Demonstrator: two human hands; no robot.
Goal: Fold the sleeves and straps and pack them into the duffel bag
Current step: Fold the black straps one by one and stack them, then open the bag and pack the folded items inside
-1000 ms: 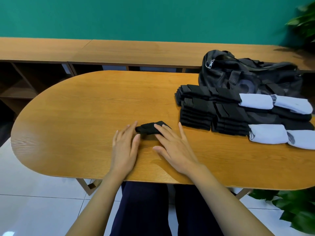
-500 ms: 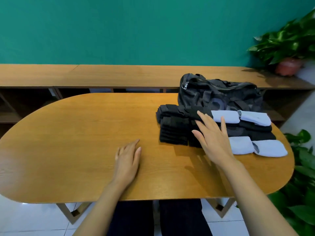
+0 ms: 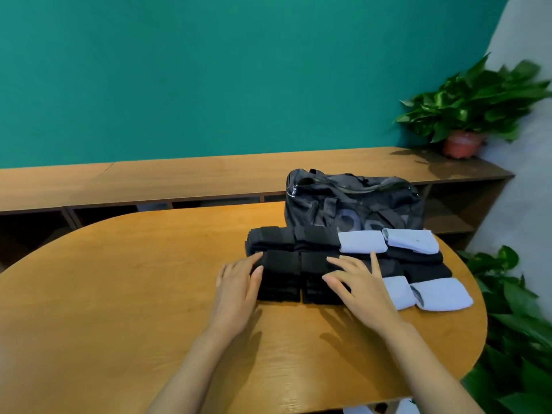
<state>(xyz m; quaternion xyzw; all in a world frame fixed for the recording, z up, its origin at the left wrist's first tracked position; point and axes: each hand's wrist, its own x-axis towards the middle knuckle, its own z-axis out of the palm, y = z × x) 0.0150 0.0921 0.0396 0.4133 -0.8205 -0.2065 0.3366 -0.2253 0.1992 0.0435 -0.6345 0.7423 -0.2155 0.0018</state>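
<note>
Both released, I see: left hand (image 3: 239, 283) touches left end of near black folded stacks (image 3: 282, 274), right hand (image 3: 360, 283) rests spread-fingered on right end. White folded sleeves (image 3: 362, 241) further right; duffel bag (image 3: 352, 201) just behind, on table (image 3: 119, 294).

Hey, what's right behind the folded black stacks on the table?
The dark duffel bag stands right behind the black stacks, at the far edge of the table. Its inside does not show, and the stacks and white rolls cover its lower edge.
</note>
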